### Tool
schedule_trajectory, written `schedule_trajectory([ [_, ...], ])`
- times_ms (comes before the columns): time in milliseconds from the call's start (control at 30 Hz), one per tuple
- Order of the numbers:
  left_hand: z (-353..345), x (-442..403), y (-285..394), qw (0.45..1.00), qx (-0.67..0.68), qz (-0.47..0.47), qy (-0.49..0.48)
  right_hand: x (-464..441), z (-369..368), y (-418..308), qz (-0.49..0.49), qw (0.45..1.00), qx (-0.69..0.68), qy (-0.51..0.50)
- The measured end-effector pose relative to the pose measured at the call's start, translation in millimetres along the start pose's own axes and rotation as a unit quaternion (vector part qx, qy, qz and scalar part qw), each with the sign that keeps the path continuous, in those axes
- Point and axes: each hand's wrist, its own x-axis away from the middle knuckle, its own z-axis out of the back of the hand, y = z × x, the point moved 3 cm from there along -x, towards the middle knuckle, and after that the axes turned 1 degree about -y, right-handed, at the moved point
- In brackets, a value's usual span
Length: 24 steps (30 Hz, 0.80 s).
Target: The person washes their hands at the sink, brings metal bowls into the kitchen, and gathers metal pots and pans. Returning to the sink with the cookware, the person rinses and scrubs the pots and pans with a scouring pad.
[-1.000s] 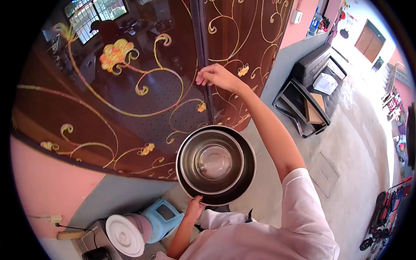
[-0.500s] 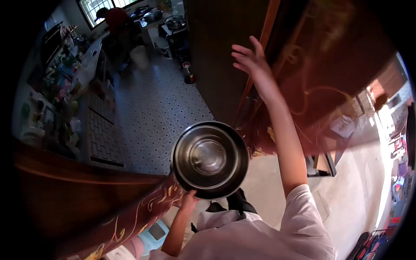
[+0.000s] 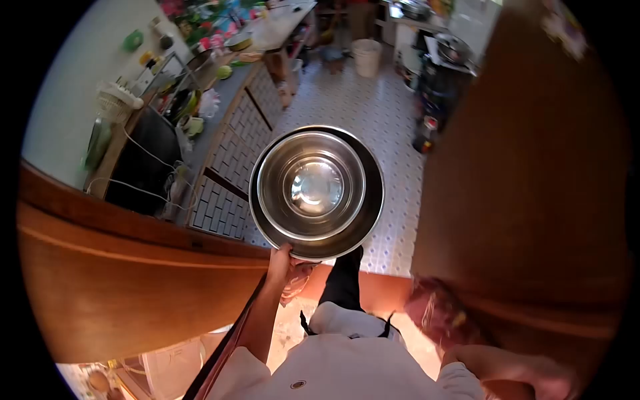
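My left hand (image 3: 280,259) grips the near rim of a large steel bowl (image 3: 373,200). A smaller shiny steel bowl (image 3: 312,225) sits nested inside it, with nothing I can make out in its bottom. Both are held out in front of my body, roughly level. At the lower right, my right hand (image 3: 550,380) is low beside my body and smeared by motion, so its fingers cannot be read. Close to that arm hangs a dark red patterned curtain (image 3: 437,310).
A wooden door (image 3: 520,200) stands on the right and a brown door frame (image 3: 133,280) on the left. Ahead is a patterned tile floor (image 3: 393,220) with a white bucket (image 3: 366,59). A cluttered counter (image 3: 220,110) lines the left; a pot (image 3: 453,50) is at right.
My right hand has dropped from beside the raised curtain to low at my right. I have moved forward into the doorway, still carrying the bowls in my left hand.
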Motion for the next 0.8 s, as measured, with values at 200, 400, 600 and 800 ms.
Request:
schedule_trajectory([
  [200, -6.7, -88.6, 110.6, 0.988, 0.01, -0.025, 0.152, -52.4, 189.3, 187.0, -0.303, 0.912, 0.15, 0.234],
  [400, -24.2, -201.9, 176.4, 0.986, 0.016, -0.028, 0.163, -55.7, 349.8, 441.1, -0.646, 0.595, 0.472, 0.08],
  [600, -80.8, -294.4, 233.0, 0.983, 0.012, -0.017, 0.184, -59.1, 473.6, 565.4, -0.562, 0.462, 0.659, -0.19],
  [800, -89.8, -439.5, 275.2, 0.984, 0.045, -0.003, 0.174, -62.2, 612.1, 677.1, -0.845, 0.477, 0.242, -0.006],
])
